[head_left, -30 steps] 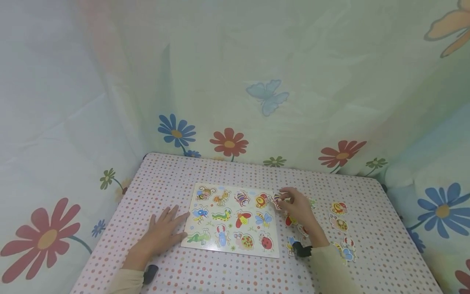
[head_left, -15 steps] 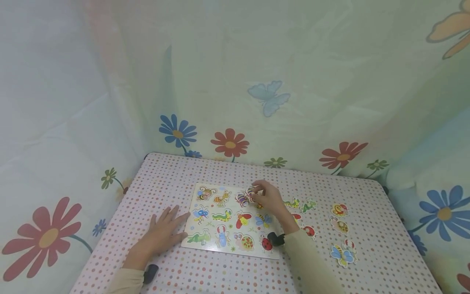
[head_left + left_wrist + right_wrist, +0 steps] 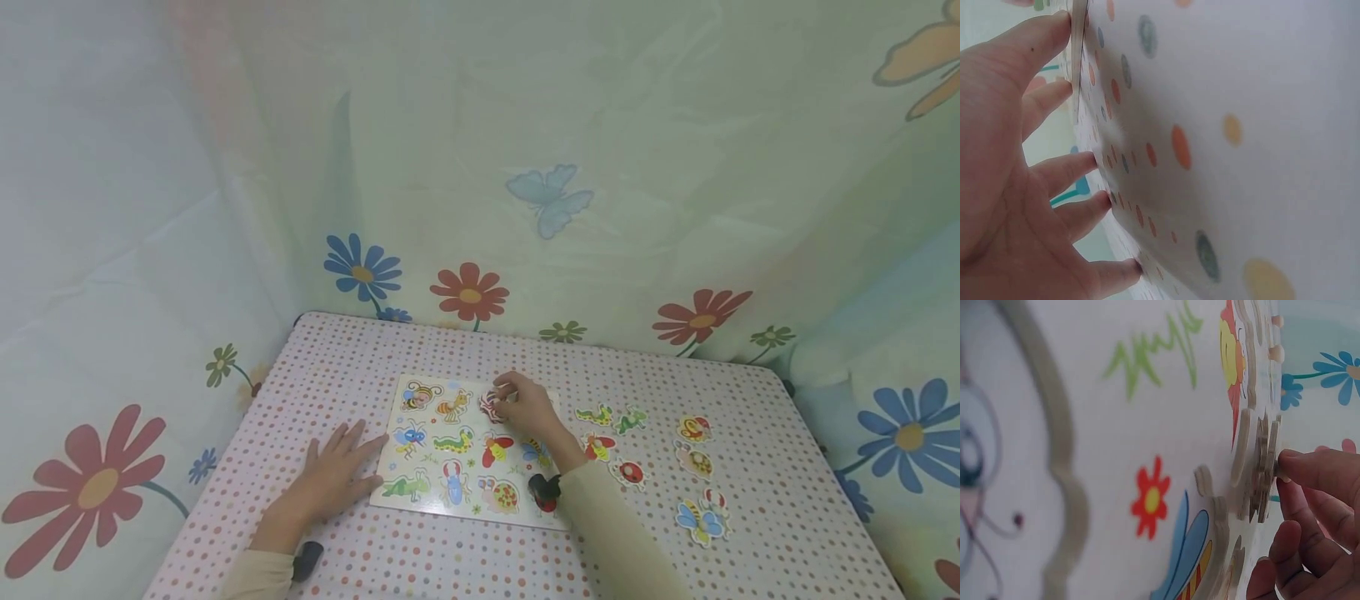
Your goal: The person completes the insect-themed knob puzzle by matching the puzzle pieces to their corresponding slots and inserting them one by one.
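Note:
My right hand (image 3: 528, 412) pinches a spider puzzle piece (image 3: 489, 406) by its small knob. In the head view the piece overlaps the spider picture in the top row of the insect puzzle board (image 3: 430, 458). From the right wrist view, thumb and index finger are on the knob, with the piece (image 3: 1266, 469) close over the board's face. My left hand (image 3: 330, 471) lies with spread fingers on the table at the board's left edge. Its thumb and index fingertips touch the board's edge (image 3: 1077, 56) in the left wrist view.
Right of the board lie loose pieces: a caterpillar (image 3: 594, 415), a grasshopper (image 3: 632, 419), a red-winged insect (image 3: 597, 447) and a ladybird (image 3: 628, 473). Farther right are a snail (image 3: 693, 460) and a blue-winged insect (image 3: 697, 521). The dotted tablecloth (image 3: 450, 567) reaches a printed curtain (image 3: 450, 167).
My right hand has carried the spider piece left from beside the board's right edge to over the spider picture. The left hand has stayed at the board's left edge.

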Demonstrator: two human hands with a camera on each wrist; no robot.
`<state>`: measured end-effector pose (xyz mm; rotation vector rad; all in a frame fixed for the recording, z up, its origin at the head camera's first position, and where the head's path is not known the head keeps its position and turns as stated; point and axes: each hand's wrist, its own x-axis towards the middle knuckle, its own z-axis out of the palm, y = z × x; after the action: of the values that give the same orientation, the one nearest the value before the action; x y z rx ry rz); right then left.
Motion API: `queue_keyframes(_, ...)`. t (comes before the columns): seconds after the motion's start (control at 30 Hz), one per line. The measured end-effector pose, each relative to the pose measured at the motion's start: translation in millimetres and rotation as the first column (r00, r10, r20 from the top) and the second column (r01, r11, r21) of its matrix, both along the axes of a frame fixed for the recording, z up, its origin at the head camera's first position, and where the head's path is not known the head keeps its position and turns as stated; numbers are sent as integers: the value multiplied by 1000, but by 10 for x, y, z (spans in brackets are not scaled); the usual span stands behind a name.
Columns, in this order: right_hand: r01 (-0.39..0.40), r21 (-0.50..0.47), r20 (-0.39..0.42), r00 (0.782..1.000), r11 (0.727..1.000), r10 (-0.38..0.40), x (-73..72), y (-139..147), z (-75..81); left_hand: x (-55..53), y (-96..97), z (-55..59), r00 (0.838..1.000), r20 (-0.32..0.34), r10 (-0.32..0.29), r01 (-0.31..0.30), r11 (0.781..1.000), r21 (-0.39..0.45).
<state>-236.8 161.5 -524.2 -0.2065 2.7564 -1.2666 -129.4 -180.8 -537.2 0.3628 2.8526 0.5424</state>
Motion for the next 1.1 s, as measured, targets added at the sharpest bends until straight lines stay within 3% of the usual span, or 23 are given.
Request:
queue_keyframes(0.4, -2, 74, 37, 999, 997, -1, -2, -35, -12, -1, 0, -2, 1000, -9, -9, 9, 1000, 2)
queue_keyframes(0.77, -42, 114, -17, 999, 993, 45, -12, -58, 28, -11, 9, -5, 1000, -17, -4, 4, 1000, -12)
queue_keyframes(1.1, -44, 131, -11, 999, 990, 46, 5, -72, 26, -2, 3, -18, 1000, -7, 1, -1, 1000, -14)
